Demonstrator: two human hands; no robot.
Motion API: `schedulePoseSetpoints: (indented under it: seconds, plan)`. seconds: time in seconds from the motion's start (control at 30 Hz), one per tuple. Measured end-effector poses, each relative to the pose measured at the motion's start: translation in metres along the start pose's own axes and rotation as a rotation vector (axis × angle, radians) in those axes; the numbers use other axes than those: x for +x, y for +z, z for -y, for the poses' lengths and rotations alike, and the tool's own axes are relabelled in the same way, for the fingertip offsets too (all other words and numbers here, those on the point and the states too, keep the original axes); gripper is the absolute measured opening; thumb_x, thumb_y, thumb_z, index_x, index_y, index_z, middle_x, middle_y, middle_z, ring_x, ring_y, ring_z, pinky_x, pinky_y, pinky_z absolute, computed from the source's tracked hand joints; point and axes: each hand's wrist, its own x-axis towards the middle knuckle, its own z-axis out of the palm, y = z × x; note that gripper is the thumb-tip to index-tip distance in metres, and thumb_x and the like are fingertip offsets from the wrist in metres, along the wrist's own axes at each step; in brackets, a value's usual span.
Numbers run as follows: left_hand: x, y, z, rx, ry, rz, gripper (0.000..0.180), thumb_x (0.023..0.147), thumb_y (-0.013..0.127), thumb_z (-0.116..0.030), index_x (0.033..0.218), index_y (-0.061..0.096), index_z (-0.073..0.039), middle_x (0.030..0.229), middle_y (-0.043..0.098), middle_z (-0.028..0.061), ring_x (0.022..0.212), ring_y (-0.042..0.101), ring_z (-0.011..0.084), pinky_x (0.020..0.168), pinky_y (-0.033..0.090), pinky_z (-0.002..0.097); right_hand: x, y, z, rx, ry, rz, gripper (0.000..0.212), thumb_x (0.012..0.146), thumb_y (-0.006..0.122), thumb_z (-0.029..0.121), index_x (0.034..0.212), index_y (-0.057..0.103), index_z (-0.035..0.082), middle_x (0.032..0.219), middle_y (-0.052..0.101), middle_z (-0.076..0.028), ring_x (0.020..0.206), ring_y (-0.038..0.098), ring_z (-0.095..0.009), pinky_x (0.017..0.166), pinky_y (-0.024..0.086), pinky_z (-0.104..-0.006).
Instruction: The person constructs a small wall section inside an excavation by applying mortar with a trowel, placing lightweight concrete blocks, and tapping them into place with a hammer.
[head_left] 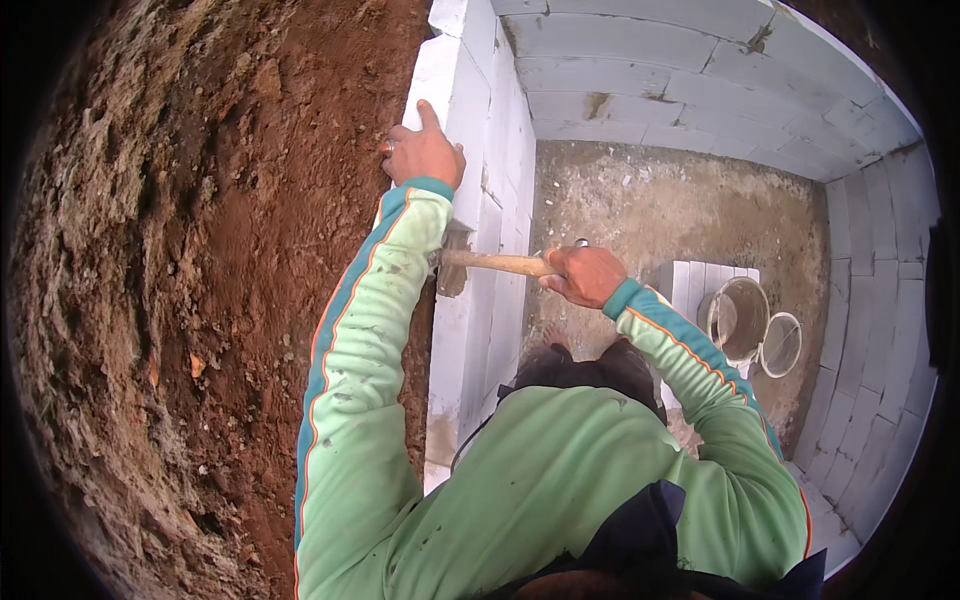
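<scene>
Head view — right hand (585, 275) grips a wooden-handled hammer (495, 263); left hand (422, 152) rests open-palmed on the white block wall (470, 90).

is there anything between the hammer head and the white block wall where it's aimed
Nothing visible. The hammer, held in the right hand, has its head right at the top edge of the white block wall. The left hand rests on the wall farther along, clear of the head.
</scene>
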Motion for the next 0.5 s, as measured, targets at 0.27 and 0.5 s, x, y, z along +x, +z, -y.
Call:
schedulePoseSetpoints:
  seconds: [0.27, 0.5]
  plan:
    - [-0.002, -0.005, -0.003, -0.023, -0.069, 0.059, 0.087, 0.092, 0.073, -0.043, 0.163, 0.028, -0.024, 0.139, 0.049, 0.0271, 0.121, 0.06, 0.0411, 0.098, 0.05, 0.0559, -0.007, -0.006, -0.011, 0.051, -0.017, 0.006, 0.037, 0.093, 0.069, 0.043, 0.11, 0.061, 0.01, 0.088, 0.071, -0.016, 0.084, 0.07, -0.041, 0.073, 0.053, -0.054]
    - [-0.002, -0.005, -0.002, -0.04, -0.087, 0.089, 0.085, 0.093, 0.071, -0.041, 0.164, 0.026, -0.025, 0.139, 0.049, 0.025, 0.12, 0.06, 0.0393, 0.097, 0.05, 0.0532, -0.049, 0.009, -0.007, 0.231, 0.155, 0.114, 0.047, 0.089, 0.075, 0.046, 0.115, 0.06, 0.008, 0.086, 0.07, -0.021, 0.084, 0.068, -0.043, 0.073, 0.052, -0.0524]
